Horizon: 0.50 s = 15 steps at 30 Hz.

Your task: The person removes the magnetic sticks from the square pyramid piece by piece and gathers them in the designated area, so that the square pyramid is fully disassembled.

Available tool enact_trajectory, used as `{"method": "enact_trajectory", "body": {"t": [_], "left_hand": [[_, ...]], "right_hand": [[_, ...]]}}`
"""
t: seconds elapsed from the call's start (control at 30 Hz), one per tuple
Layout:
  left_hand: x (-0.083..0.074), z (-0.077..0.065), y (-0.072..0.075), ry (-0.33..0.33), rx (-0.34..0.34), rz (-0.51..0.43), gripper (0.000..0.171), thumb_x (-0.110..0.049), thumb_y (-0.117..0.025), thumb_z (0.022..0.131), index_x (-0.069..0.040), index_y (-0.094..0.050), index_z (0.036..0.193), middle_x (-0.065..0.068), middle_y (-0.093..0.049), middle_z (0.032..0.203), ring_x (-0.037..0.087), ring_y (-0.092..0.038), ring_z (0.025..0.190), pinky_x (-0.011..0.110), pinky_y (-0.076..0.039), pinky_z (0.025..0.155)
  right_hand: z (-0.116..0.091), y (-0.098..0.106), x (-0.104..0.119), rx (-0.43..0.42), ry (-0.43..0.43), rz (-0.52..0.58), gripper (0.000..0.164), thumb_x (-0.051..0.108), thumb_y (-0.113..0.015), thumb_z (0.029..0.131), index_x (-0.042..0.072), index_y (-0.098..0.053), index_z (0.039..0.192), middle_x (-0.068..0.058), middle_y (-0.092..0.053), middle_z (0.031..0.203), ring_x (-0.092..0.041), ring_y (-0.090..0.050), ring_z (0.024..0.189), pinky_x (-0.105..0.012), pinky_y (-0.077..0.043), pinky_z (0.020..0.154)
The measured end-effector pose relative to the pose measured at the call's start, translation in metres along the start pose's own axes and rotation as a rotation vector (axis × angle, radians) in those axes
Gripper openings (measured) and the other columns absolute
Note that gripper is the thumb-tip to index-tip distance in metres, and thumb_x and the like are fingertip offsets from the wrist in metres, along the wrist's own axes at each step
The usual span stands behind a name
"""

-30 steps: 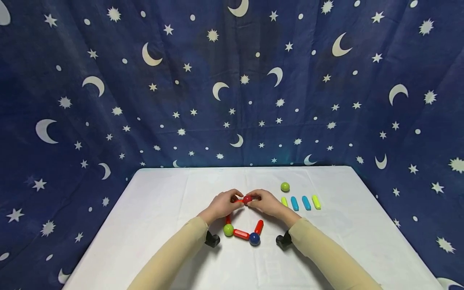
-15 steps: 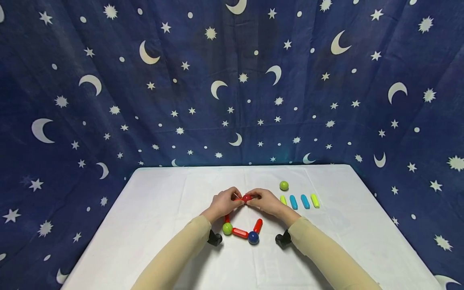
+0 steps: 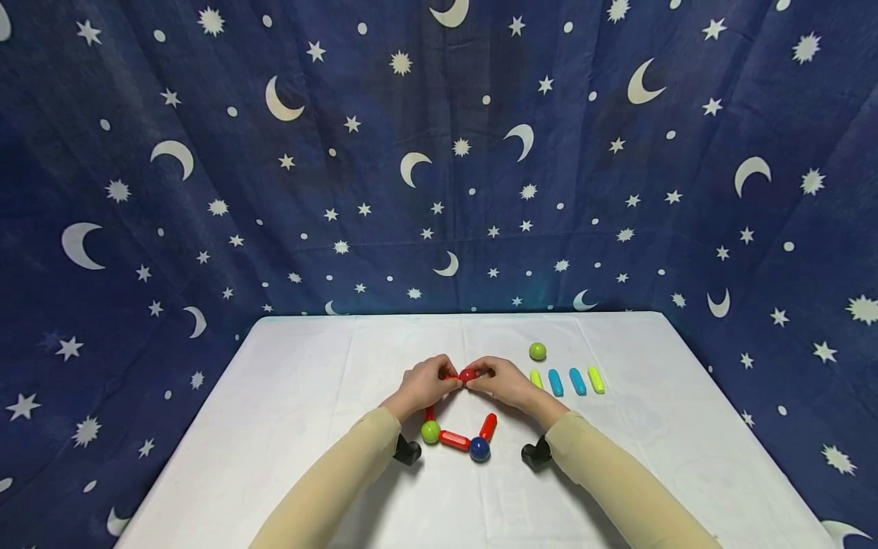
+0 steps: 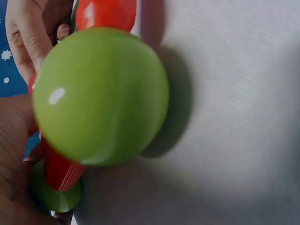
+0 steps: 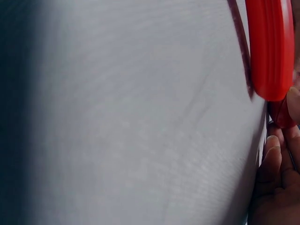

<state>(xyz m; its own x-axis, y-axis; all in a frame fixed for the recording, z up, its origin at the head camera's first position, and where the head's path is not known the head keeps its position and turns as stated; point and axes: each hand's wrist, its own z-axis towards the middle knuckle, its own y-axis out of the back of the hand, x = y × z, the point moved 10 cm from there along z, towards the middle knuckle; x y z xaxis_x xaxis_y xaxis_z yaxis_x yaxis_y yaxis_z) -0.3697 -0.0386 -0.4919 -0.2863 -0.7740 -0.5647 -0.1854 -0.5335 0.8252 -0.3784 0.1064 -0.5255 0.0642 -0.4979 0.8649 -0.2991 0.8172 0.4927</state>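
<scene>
My left hand (image 3: 424,383) pinches a short red rod (image 3: 450,377) by its side. Against that rod's right end sits a red ball (image 3: 468,376), which my right hand (image 3: 509,383) holds between thumb and fingers. Nearer, a green ball (image 3: 430,432) joins a red rod (image 3: 454,441) that runs to a dark blue ball (image 3: 479,449). Another red rod (image 3: 488,427) angles up from the blue ball, its far end free. In the left wrist view the near green ball (image 4: 101,96) looms large; a red rod (image 4: 63,171) links it to a second green ball (image 4: 56,192), hidden by my hand in the head view.
Right of my right hand, two blue rods (image 3: 555,383) and two yellow-green rods (image 3: 596,380) lie in a row, one partly covered. Behind them rests a loose green ball (image 3: 538,351). A white cloth covers the table (image 3: 288,396); a starry blue curtain (image 3: 370,191) hangs beyond.
Both hands keep their hold on the red rod and red ball, almost still. The whole head view has shifted slightly; the loose pieces lie as before.
</scene>
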Motion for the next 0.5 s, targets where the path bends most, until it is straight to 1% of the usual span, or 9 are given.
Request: {"method": "enact_trajectory", "body": {"t": [0.13, 0.3, 0.4, 0.5], "left_hand": [[-0.001, 0.0, 0.0, -0.016, -0.012, 0.051, 0.017, -0.03, -0.079, 0.091, -0.02, -0.066, 0.091, -0.007, -0.065, 0.085, 0.016, -0.059, 0.081, 0.047, -0.046, 0.08], [0.003, 0.002, -0.001, -0.013, -0.011, 0.045, 0.017, -0.032, -0.079, 0.091, -0.02, -0.068, 0.093, -0.007, -0.064, 0.086, 0.015, -0.059, 0.082, 0.046, -0.045, 0.082], [0.006, 0.0, -0.001, -0.013, 0.0, 0.047, 0.02, -0.034, -0.08, 0.09, -0.02, -0.071, 0.101, -0.007, -0.065, 0.089, 0.015, -0.059, 0.084, 0.045, -0.045, 0.084], [0.011, -0.004, 0.001, -0.01, 0.01, 0.045, 0.03, -0.036, -0.08, 0.089, -0.019, -0.072, 0.112, -0.004, -0.067, 0.096, 0.017, -0.06, 0.088, 0.046, -0.043, 0.085]], "right_hand": [[0.0, -0.001, 0.001, 0.003, 0.01, -0.002, 0.03, 0.021, -0.08, 0.091, 0.009, -0.07, 0.117, -0.002, -0.066, 0.1, -0.018, -0.057, 0.087, -0.029, -0.048, 0.072], [0.0, 0.0, 0.003, 0.005, 0.004, 0.014, 0.029, 0.019, -0.079, 0.092, 0.009, -0.07, 0.118, -0.002, -0.066, 0.1, -0.019, -0.057, 0.086, -0.029, -0.049, 0.072], [-0.003, 0.004, 0.005, 0.005, -0.01, 0.039, 0.029, 0.02, -0.078, 0.093, 0.01, -0.069, 0.119, -0.003, -0.067, 0.101, -0.02, -0.058, 0.085, -0.031, -0.05, 0.069], [-0.006, 0.017, 0.01, -0.015, 0.007, 0.072, 0.033, 0.023, -0.077, 0.093, 0.01, -0.068, 0.123, -0.004, -0.069, 0.104, -0.022, -0.06, 0.085, -0.035, -0.051, 0.068]]}}
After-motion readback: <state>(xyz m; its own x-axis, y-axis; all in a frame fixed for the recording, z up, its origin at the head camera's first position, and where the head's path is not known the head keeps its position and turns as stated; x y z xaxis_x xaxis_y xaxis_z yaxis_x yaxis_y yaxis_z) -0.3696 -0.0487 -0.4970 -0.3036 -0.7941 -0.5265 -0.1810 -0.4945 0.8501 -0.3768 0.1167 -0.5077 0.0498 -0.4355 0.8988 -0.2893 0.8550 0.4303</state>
